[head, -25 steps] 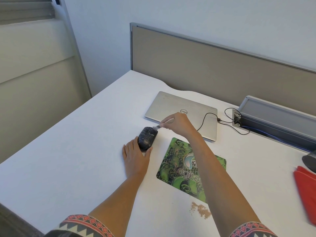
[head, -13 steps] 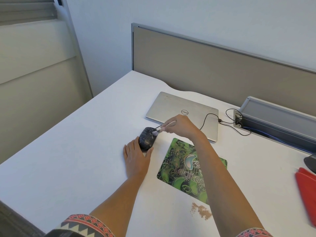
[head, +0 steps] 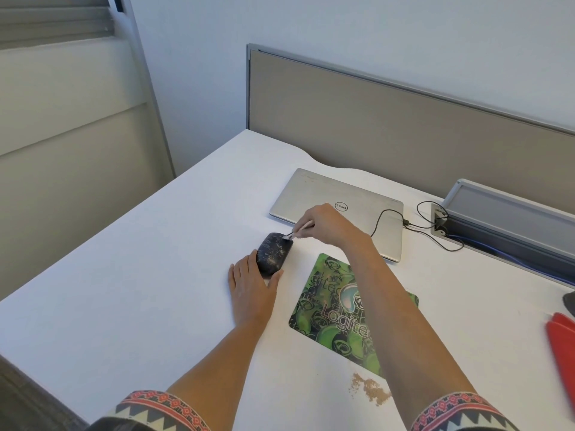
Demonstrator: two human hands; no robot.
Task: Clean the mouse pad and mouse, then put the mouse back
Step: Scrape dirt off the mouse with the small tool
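Observation:
A black mouse [head: 273, 251] speckled with pale dust lies on the white desk, left of the green Logitech mouse pad [head: 334, 309]. My left hand [head: 251, 289] rests flat on the desk and steadies the mouse's near end between thumb and fingers. My right hand [head: 325, 223] pinches a small brush [head: 297, 232], and its bristles touch the far end of the mouse. My right forearm crosses over the pad and hides part of it.
A closed silver laptop [head: 339, 209] lies behind the mouse, with a black cable [head: 417, 227] running to a desk socket box [head: 441, 220]. Brown crumbs [head: 368, 388] sit on the desk by the pad's near corner. A red object [head: 563, 346] is at the right edge.
The brush tip has shifted slightly along the mouse's far end in small strokes. My left hand and the mouse have stayed put.

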